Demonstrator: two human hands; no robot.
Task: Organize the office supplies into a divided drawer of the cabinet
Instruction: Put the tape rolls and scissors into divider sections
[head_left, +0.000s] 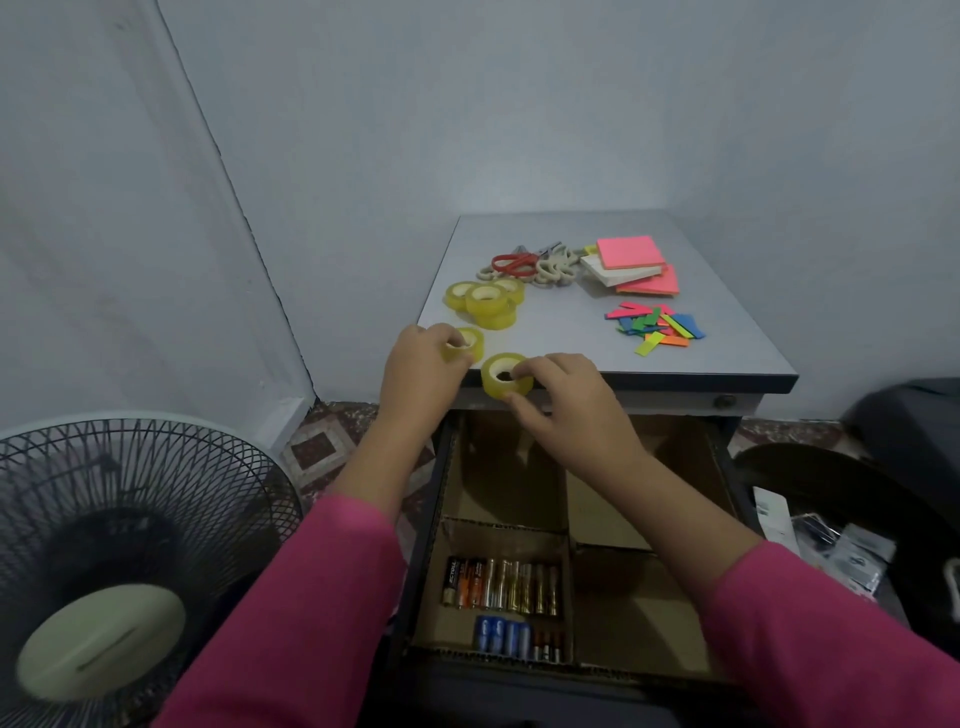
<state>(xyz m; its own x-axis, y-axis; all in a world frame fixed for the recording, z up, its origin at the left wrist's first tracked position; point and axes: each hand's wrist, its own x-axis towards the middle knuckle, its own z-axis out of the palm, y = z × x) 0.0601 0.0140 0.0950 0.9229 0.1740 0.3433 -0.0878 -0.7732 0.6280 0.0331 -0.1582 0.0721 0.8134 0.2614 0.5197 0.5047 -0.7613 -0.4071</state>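
Both hands, left hand (423, 358) and right hand (563, 395), are each gripping one tape roll (506, 375) at the cabinet top (571, 338) front-left corner, while only batteries (501, 586) are occupying the divided drawer (639, 618), leaving remaining tape rolls (485, 302), scissors (519, 261), sticky notes (631, 265) and flags (657, 326) unsorted.

The light is dim and even, with a cool bluish cast over the wall (519, 104). The cabinet top (571, 332) is the brightest area, free of glare. The open drawer (644, 623) lies in shade, darkest at its far edge. Wide-angle distortion bends the wall corner line and stretches the pink sleeves (311, 623) and the fan (119, 561) at the bottom edge, where detail turns soft.
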